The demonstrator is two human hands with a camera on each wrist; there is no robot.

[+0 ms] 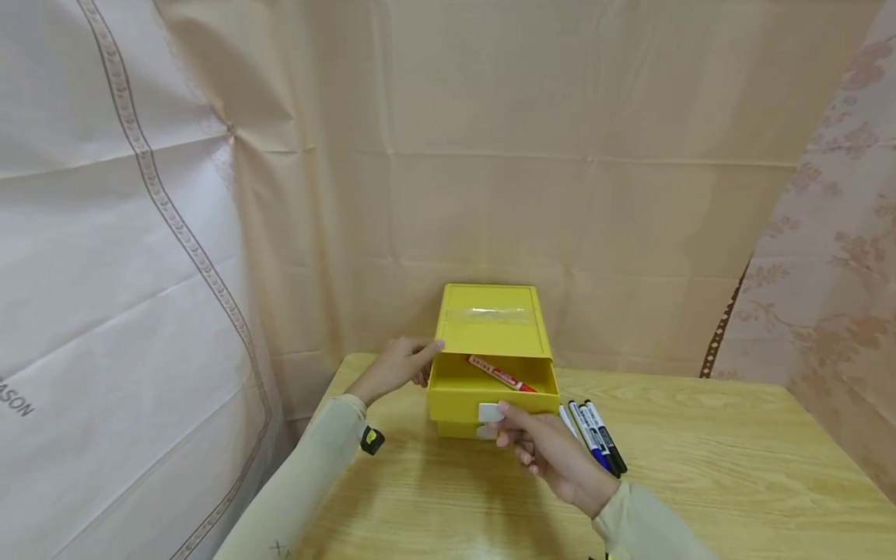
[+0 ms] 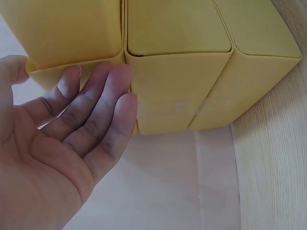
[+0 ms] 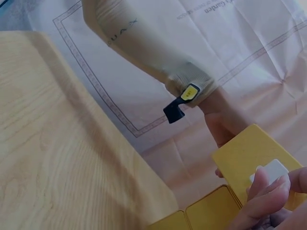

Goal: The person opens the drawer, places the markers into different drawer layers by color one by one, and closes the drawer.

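A yellow desktop drawer box (image 1: 490,319) stands on the table with its top drawer (image 1: 455,404) pulled partway out. Inside that drawer a red marker (image 1: 500,373) lies slantwise. My right hand (image 1: 549,451) pinches the white handle (image 3: 273,171) on the drawer's front between thumb and fingers. On the box's left side rests my left hand (image 1: 399,365), its thumb on the top edge. In the left wrist view, the relaxed fingers (image 2: 112,110) touch the side wall near the top compartment. A second white handle (image 1: 484,432) shows below, on a lower drawer.
Several markers (image 1: 595,432) with blue and black caps lie on the wooden table (image 1: 700,459), just right of the box. Beige cloth (image 1: 560,194) hangs behind the table. A pale printed cloth (image 1: 105,311) hangs at the left, and a floral one (image 1: 840,272) at the right.
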